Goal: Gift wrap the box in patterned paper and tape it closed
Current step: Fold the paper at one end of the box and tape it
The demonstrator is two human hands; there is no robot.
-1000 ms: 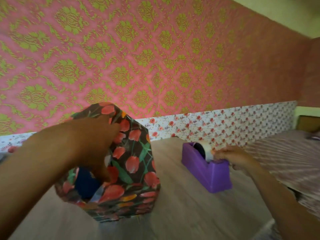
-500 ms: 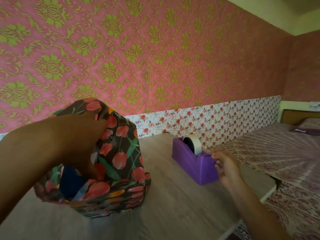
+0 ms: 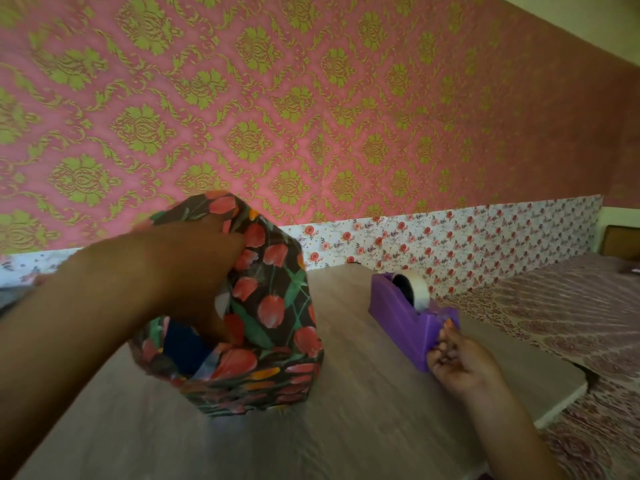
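Slid off the tape roll [image 3: 417,289], my right hand [image 3: 462,363] curls against the purple tape dispenser [image 3: 403,323], pinch unclear; my left hand [image 3: 194,271] clamps the tulip-wrapped box [image 3: 277,306] at nine o'clock.

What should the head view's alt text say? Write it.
The left hand grips tulip-print wrapping paper folded over a blue box on a wooden table. The right hand touches the near end of a purple tape dispenser.
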